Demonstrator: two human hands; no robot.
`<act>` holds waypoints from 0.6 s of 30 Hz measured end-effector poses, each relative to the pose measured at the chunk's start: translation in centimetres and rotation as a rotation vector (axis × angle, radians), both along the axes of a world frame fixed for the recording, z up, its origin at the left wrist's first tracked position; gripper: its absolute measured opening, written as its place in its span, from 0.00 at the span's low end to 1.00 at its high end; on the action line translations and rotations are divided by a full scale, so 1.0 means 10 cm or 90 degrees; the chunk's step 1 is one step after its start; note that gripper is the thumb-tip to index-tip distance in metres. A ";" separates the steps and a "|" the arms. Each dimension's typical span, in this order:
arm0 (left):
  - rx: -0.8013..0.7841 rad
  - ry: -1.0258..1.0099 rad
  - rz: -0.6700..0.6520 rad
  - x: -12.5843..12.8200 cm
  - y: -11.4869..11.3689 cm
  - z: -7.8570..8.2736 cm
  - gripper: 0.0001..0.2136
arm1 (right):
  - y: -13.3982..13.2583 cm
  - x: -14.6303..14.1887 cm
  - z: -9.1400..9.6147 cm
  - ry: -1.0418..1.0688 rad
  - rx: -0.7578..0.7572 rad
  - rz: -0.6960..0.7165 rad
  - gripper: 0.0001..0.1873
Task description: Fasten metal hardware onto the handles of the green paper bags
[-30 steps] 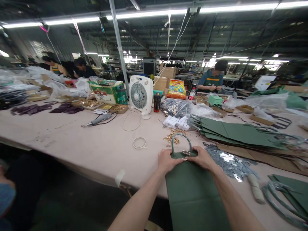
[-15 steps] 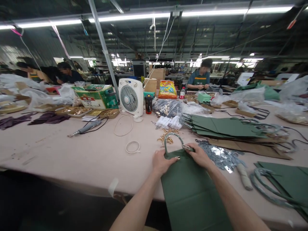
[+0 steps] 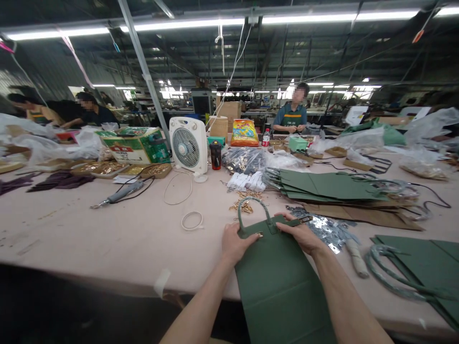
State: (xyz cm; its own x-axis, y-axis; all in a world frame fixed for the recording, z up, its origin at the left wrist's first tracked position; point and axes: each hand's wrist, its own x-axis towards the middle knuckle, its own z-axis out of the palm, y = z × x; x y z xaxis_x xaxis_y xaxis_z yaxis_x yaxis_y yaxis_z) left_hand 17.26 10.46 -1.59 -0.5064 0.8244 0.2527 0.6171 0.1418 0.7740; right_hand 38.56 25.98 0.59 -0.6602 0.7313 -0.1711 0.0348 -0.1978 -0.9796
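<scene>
**Head view: strap tip comes out sideways from the bag's top edge**

The green bag (image 3: 283,286) lies flat on the table (image 3: 125,229). Its top edge is up on the surface and its lower half hangs off the near edge towards the person. The looped handle (image 3: 251,206) stands up from that top edge.

The left hand (image 3: 234,243) is clamped on the top edge at the left foot of the handle, thumb pressed next to a small gold fitting. The right hand (image 3: 303,235) pinches a narrow green strap (image 3: 299,221) with a metal tip.

And here's the change. A second ago both hands were huddled together at the middle of the top edge, with the metal piece tucked between them. Now the right hand has drawn off to the right, and the strap lies stretched out sideways with its tip pointing away from the handle. The left hand has barely budged; it's the anchor. To my eye the work has gone from fiddling at the centre to pulling that strap out along the edge.

Just beyond the handle sits a scatter of gold fittings (image 3: 245,205). Silver pieces (image 3: 322,228) lie beside the right hand, and a stack of green bags (image 3: 330,186) is further back. A white ring (image 3: 191,220) lies off to the left, and a fan (image 3: 188,145) stands behind it. Across the table, a co-worker (image 3: 292,117) is busy with their own work.
</scene>
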 end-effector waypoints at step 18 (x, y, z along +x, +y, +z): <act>0.044 -0.148 0.093 -0.33 -0.16 -0.01 0.14 | -0.01 0.24 -0.59 -0.100 0.240 -0.369 0.25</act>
State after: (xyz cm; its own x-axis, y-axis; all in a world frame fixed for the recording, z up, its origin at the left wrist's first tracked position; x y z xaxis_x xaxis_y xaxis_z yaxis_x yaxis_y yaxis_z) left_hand 13.99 8.81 -1.67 -0.6691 0.7237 0.1689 0.3992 0.1583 0.9031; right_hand 40.93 25.85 -5.32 -0.1356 0.9856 0.1014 0.1728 0.1243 -0.9771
